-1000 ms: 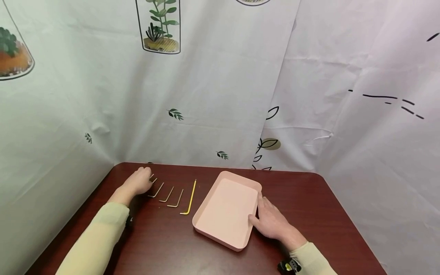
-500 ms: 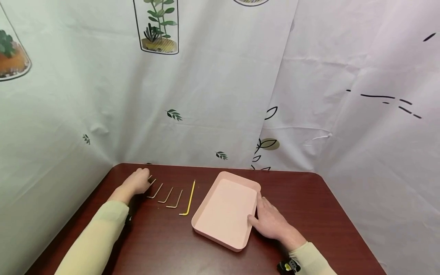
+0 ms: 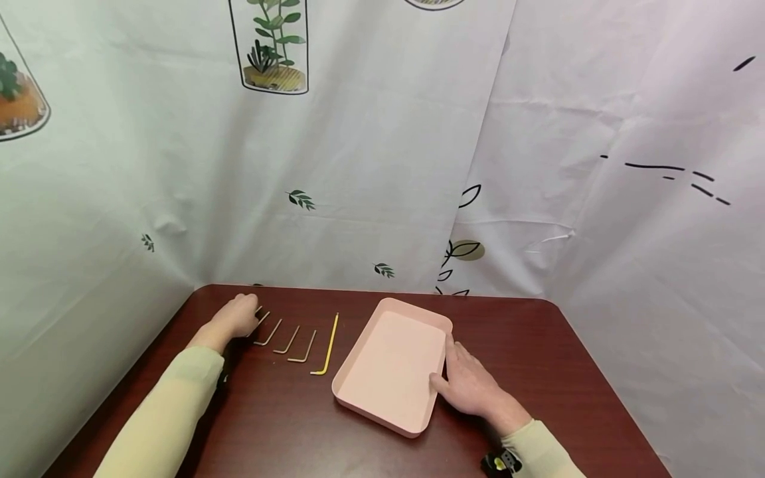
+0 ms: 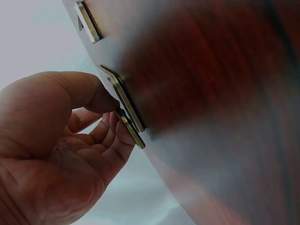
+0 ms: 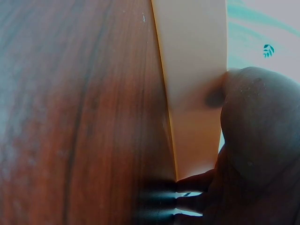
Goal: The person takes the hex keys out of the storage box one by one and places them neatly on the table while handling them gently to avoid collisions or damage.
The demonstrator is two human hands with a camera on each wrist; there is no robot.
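My left hand (image 3: 236,317) is at the far left of the table, pinching a small brass-coloured hex key (image 4: 131,130) between thumb and fingers in the left wrist view. Right beside that key lies another bent hex key (image 4: 123,97). Further right in the head view, short hex keys (image 3: 289,340) form a row that ends with a long yellow hex key (image 3: 331,345). A pink tray (image 3: 388,362) lies to the right of the row. Against its right side rests my right hand (image 3: 472,383), fingers extended along the wall and thumb at the rim.
The dark red wooden table (image 3: 269,425) has rounded back corners. White printed cloth (image 3: 370,166) hangs behind it and on both sides. A dark wrist strap (image 3: 502,463) sits by the right sleeve.
The view has shifted slightly, so everything sits a little further left in it. My left hand stays at the leftmost keys, and my right hand stays on the tray.
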